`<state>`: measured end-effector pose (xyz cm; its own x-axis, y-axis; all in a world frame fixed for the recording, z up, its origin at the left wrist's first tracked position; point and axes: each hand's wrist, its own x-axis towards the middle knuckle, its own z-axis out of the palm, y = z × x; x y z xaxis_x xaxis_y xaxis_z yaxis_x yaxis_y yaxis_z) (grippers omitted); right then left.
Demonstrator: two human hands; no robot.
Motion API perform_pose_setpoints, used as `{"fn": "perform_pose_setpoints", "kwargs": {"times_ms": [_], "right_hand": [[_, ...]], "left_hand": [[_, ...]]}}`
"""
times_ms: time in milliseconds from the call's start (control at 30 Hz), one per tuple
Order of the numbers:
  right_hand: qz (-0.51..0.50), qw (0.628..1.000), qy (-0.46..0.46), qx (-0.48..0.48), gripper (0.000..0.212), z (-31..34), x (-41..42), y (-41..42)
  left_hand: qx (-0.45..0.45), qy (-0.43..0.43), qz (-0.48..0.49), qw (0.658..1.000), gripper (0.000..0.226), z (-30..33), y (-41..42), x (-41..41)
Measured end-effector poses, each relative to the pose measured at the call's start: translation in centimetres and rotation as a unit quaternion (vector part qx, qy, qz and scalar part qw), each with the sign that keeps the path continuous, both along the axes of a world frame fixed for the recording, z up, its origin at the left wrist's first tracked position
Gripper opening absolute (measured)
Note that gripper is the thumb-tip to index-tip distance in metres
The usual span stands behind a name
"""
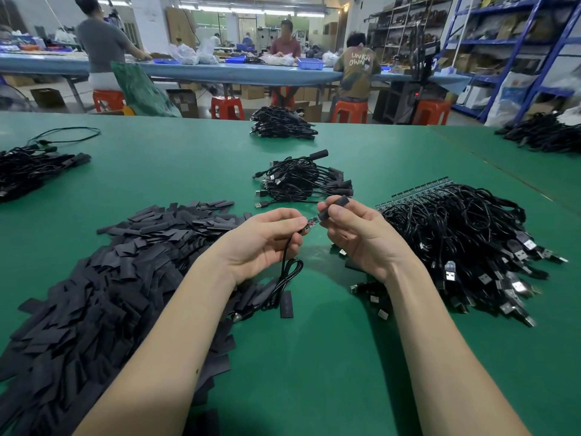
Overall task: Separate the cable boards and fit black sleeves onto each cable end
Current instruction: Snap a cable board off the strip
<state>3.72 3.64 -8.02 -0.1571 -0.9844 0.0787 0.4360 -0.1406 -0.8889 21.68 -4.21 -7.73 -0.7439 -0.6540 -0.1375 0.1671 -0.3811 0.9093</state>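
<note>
A green surface [314, 357] in a workshop carries everything. Just behind the pile of sleeves [110, 278], the left hand [264, 239] pinches a cable [287, 265] at its small board [311, 222], while the right hand [355, 234] pinches a black sleeve [334, 206] half over that board. Sleeving appears under way; next, probably, push it fully on.
</note>
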Motion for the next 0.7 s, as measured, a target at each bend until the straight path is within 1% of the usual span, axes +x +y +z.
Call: {"fn": "perform_pose_setpoints", "kwargs": {"times_ms": [67,167,267,333,400,467,567,633,700], "right_hand": [[-0.009,0.999,0.031,0.001,0.013,0.1,0.0,0.0],[-0.02,0.998,0.054,-0.01,0.014,0.2,0.1,-0.2],[-0.01,0.999,0.05,-0.009,0.014,0.0,0.4,-0.3],[-0.021,0.999,0.04,-0.004,0.013,-0.2,0.5,-0.4],[-0.051,0.998,0.025,0.004,0.011,-0.3,0.5,-0.6],[-0.084,0.996,0.0,0.014,0.01,-0.5,0.4,-0.8],[-0.11,0.993,-0.021,0.028,0.011,-0.7,0.1,-0.9],[-0.119,0.992,-0.035,0.032,0.017,-0.7,0.0,-1.0],[-0.119,0.991,-0.049,0.03,0.019,-0.7,0.0,-1.0]], "left_hand": [[-0.004,-0.002,0.007,1.0,0.012,0.0,0.1,-0.1],[-0.001,0.007,0.007,1.0,0.017,0.0,0.2,-0.2],[-0.018,0.004,-0.004,1.0,0.02,-0.1,0.1,-0.2],[-0.046,-0.004,0.007,0.999,0.02,-0.2,0.0,-0.3],[-0.113,-0.021,0.042,0.992,0.014,-0.5,-0.1,-0.6],[-0.203,-0.037,0.072,0.976,0.011,-0.7,-0.1,-0.8],[-0.314,-0.046,0.098,0.943,0.018,-1.0,-0.2,-0.8],[-0.371,-0.056,0.12,0.919,0.017,-1.4,-0.2,-0.8],[-0.394,-0.053,0.14,0.907,0.015,-1.6,-0.2,-1.0]]}}
